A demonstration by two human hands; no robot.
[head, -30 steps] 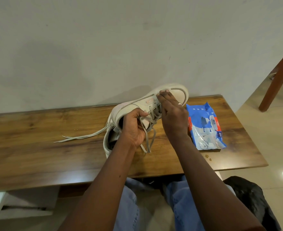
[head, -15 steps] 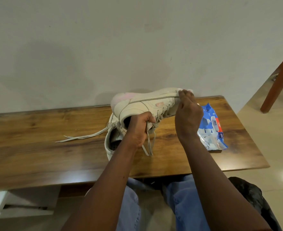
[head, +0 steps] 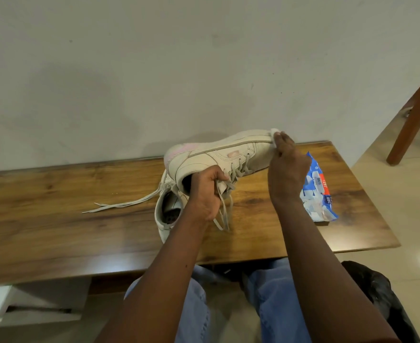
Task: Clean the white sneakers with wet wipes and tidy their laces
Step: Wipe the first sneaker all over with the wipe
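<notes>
**Wipe on the toe, one sneaker raised**

We log a long wooden table (head: 55, 219) set against a pale wall, seen from the seated side.

The raised sneaker (head: 216, 157) is off the tabletop above the table's middle, on its side. Its pink-tinted heel is at 9 o'clock and its toe points toward 2 o'clock.

The second sneaker (head: 159, 216) lies on the table at 7 o'clock of the raised one, partly beneath it, with its opening facing us.

A blue wipes pack (head: 317, 191) lies flat near the table's end, at 4 o'clock of the raised toe, partly behind the right wrist.

The left hand (head: 205, 196) grips the raised sneaker at its collar and tongue, fingers curled tight.

The right hand (head: 286, 169) holds a white wet wipe (head: 275, 131) against the toe, fingers closed over it. Only a small corner of it shows.

The hanging laces (head: 222, 214) drop from below the left hand toward 6 o'clock.

The loose lace (head: 124, 205) of the second sneaker trails across the wood toward 9 o'clock.
</notes>
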